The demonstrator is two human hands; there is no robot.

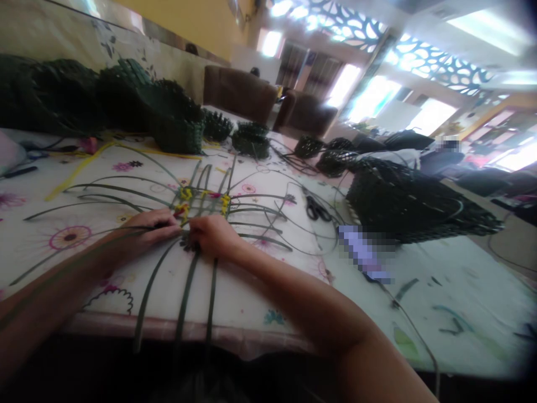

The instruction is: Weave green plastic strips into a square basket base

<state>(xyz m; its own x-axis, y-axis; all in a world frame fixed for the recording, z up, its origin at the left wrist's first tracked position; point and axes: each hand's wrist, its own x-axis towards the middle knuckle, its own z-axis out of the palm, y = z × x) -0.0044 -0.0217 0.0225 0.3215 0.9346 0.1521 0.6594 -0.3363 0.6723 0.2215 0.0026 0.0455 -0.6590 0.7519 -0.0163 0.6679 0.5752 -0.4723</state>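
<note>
A small woven grid of dark green strips (201, 206) lies on the flowered tablecloth (260, 296), its loose ends fanning out on every side. Yellow ties (185, 193) and a bit of red mark its corners. At the near left corner my left hand (161, 225) is closed, pinching a green strip that trails back over the forearm. Close beside it, my right hand (212, 235) has its fingers curled on the near edge of the weave, around the green strips there. The fingertips of both hands are partly hidden. Several strip ends hang over the table's front edge.
Black scissors (316, 208) lie right of the weave, near a loop of thin strip. Beyond them is a large dark woven basket (403, 201) and a purple blurred-out item (363, 254). More green baskets (176, 120) line the back. A yellow strip (79, 170) lies at left.
</note>
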